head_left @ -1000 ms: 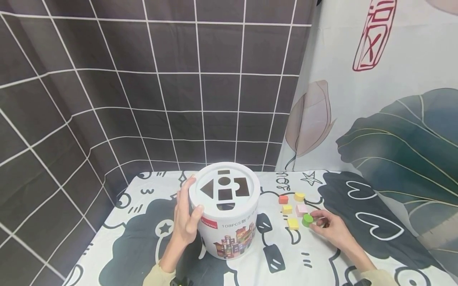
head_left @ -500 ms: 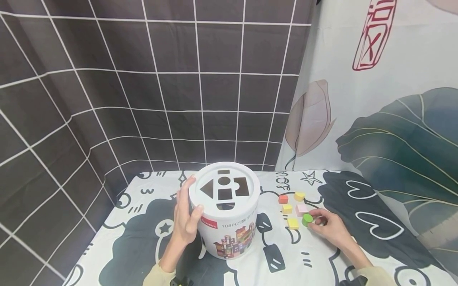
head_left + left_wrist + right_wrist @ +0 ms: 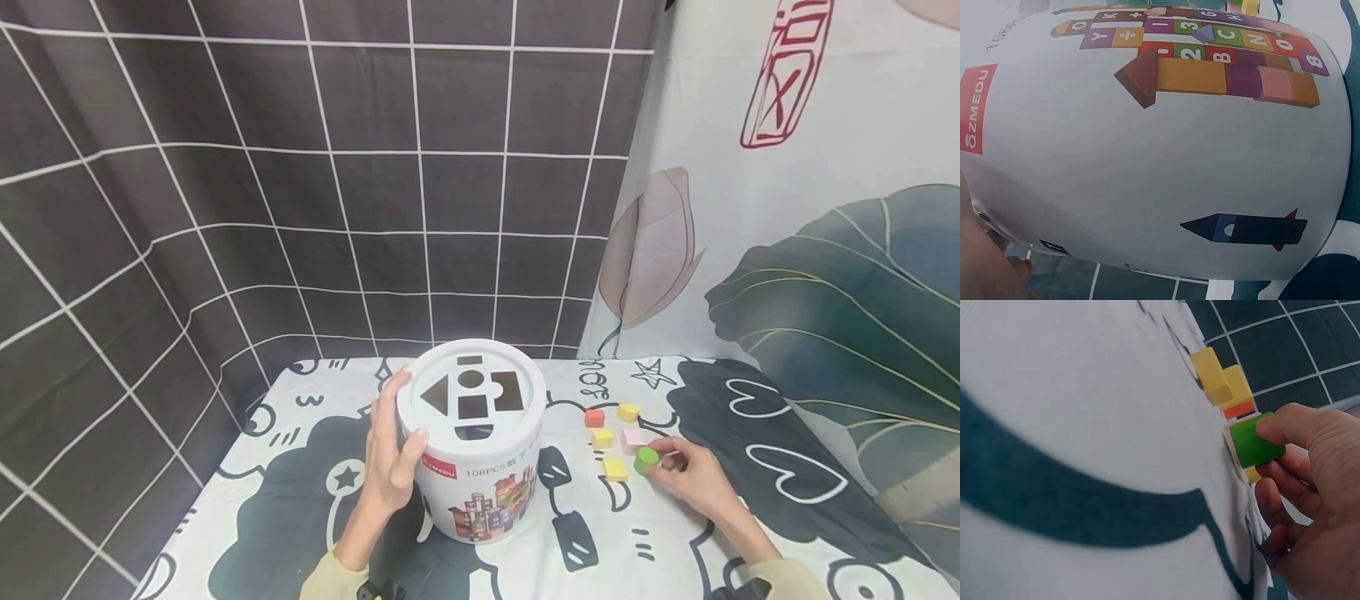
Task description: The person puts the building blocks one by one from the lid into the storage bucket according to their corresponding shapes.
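Looking bright and even in the head view, almost washing out the white lid; looking dimmer, greyer in both wrist views, shading the bucket at lower left

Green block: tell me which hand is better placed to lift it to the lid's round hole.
Right, most likely: the right hand pinches the green block, while the left hand rests against the bucket on the side away from the block.

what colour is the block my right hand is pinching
Green; the block shows best in the right wrist view.
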### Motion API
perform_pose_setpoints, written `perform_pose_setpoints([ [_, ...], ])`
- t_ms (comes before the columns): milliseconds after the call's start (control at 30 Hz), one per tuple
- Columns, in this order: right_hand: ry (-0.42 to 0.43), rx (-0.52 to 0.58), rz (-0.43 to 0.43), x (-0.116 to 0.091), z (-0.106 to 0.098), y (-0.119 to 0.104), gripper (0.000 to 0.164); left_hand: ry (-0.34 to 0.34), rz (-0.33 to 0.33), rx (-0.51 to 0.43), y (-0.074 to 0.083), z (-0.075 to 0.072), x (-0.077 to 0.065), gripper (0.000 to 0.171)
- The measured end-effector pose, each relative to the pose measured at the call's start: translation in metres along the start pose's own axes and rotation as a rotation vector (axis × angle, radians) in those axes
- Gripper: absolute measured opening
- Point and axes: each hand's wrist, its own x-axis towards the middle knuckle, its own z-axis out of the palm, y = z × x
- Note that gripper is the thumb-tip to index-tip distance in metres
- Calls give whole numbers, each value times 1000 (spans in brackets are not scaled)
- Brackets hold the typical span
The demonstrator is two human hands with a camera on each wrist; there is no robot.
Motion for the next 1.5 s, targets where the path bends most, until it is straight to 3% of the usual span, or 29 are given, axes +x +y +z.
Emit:
perform_pose_setpoints([
  [800, 18, 7, -96, 5, -20, -30, 35, -10, -12, -1, -1, 0, 0, 71],
  [1500, 10, 24, -279, 18, -33, -74, 31, -9, -11, 1, -1, 0, 0, 71],
])
